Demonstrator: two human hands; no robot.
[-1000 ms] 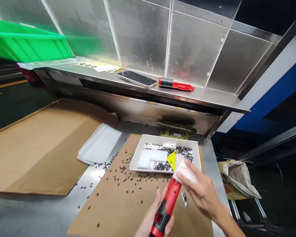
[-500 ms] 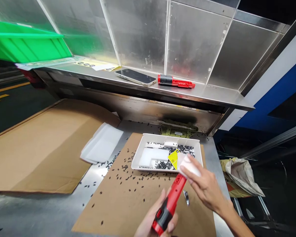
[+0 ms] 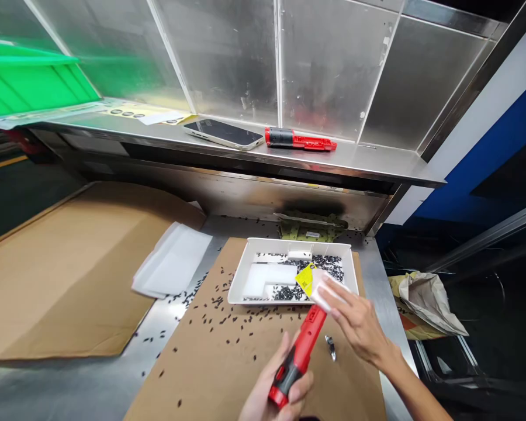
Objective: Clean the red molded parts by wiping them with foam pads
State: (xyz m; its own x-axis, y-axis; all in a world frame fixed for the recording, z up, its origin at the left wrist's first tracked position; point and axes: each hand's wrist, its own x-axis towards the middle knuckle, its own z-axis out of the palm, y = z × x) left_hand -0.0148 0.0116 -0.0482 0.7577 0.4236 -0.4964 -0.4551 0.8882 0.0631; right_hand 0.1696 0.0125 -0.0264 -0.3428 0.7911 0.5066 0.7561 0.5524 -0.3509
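My left hand [image 3: 278, 386] grips a red and black cordless rotary tool [image 3: 297, 362] low in the view. Its red nose points up toward my right hand [image 3: 357, 327]. That hand pinches a white foam piece [image 3: 326, 291] just past the tool's tip, over the near corner of a white plastic tray [image 3: 289, 242]. The tray holds white foam blocks, a yellow tag [image 3: 305, 279] and many small black parts [image 3: 289, 293]. More black parts [image 3: 228, 316] lie scattered on the brown cardboard sheet [image 3: 201, 374]. A small metal piece [image 3: 330, 347] lies beside the tool.
A steel shelf [image 3: 342, 166] above holds a smartphone [image 3: 223, 134] and a second red tool [image 3: 300, 139]. A green crate [image 3: 26, 88] stands at upper left. A large cardboard sheet [image 3: 79, 275] and white foam sheet [image 3: 170, 260] lie left; a paper bag [image 3: 429, 301] sits right.
The whole scene has shifted slightly left in the view. My hands and the red tool have risen a little, and the white foam piece stays in my right hand.
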